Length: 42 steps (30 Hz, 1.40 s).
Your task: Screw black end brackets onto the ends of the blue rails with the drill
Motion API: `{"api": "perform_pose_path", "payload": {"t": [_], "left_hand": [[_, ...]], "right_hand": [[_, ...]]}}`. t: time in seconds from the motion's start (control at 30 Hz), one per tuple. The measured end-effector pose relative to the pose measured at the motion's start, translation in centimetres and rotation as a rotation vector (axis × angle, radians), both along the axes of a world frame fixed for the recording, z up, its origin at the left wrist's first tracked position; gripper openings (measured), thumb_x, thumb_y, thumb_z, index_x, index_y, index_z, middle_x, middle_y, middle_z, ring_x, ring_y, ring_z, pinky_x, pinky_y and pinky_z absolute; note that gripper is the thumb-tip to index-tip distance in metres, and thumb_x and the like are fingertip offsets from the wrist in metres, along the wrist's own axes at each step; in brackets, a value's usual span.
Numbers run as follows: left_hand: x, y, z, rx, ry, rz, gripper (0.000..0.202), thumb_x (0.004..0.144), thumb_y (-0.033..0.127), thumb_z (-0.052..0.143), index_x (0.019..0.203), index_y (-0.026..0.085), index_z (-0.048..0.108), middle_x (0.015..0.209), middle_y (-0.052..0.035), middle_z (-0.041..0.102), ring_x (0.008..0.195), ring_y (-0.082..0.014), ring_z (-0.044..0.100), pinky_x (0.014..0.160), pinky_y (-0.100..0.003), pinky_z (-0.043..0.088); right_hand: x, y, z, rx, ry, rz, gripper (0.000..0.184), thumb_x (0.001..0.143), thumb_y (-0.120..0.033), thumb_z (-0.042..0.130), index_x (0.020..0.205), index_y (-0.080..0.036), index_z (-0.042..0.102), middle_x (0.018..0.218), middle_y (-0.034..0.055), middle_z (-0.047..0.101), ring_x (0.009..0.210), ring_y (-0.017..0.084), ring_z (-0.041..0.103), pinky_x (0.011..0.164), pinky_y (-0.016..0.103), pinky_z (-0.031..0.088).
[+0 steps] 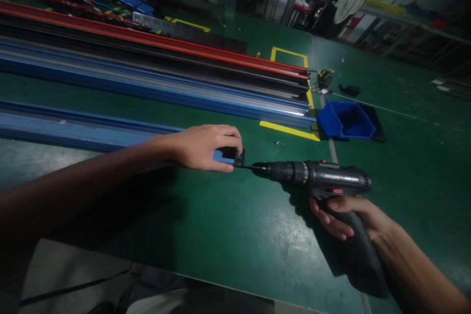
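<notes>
Left grip (206, 146) pinched a small black bracket (239, 158) at the blue metal rail (73, 130) end. Right grip (346, 216) clasped a black cordless drill (324, 179), its bit touching the bracket.

A blue plastic open-fronted bin (328, 120) is set on the green work table (235, 240). Just left of the bin, a rectangle of yellow tape (290, 130) is marked on the table. Long rails are laid out further left: an orange-red rail (165, 41), black rails (165, 61) and a blue-and-silver rail (165, 86), their ends near the bin. Just behind the bin, a small yellow-and-black tool (325, 78) and a flat black object (349, 90) are seen. Far behind it, red-seated stools (302, 8) and a white cloth (348, 2) are placed.
</notes>
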<state>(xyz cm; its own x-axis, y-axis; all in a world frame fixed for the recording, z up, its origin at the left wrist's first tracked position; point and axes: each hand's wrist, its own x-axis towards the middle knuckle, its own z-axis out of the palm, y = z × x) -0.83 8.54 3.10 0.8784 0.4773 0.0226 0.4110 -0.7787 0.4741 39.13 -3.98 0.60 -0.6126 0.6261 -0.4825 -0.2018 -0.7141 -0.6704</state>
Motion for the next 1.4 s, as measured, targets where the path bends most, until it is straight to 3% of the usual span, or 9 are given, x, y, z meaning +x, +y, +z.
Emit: {"api": "perform_pose_path", "payload": {"t": [1.03, 1.4], "left_hand": [[0.00, -0.06, 0.13, -0.009, 0.005, 0.009, 0.028, 0.092, 0.047, 0.067, 0.112, 0.028, 0.067, 0.132, -0.0042, 0.061, 0.117, -0.0222, 0.062, 0.095, -0.029, 0.044], [0.05, -0.13, 0.08, -0.011, -0.003, 0.024, 0.027, 0.091, 0.045, 0.069, 0.112, 0.028, 0.067, 0.131, -0.0030, 0.060, 0.117, -0.0219, 0.062, 0.095, -0.030, 0.044]], "right_hand": [[0.07, -0.05, -0.01, -0.010, -0.022, -0.038, 0.022, 0.084, -0.026, 0.078, 0.094, -0.006, 0.079, 0.070, 0.0058, 0.068, 0.039, 0.004, 0.048, 0.044, 0.018, 0.053], [0.05, 0.09, -0.14, -0.015, 0.016, -0.015, 0.025, 0.084, -0.025, 0.076, 0.101, -0.008, 0.081, 0.073, 0.0056, 0.069, 0.041, 0.004, 0.051, 0.046, 0.017, 0.054]]}}
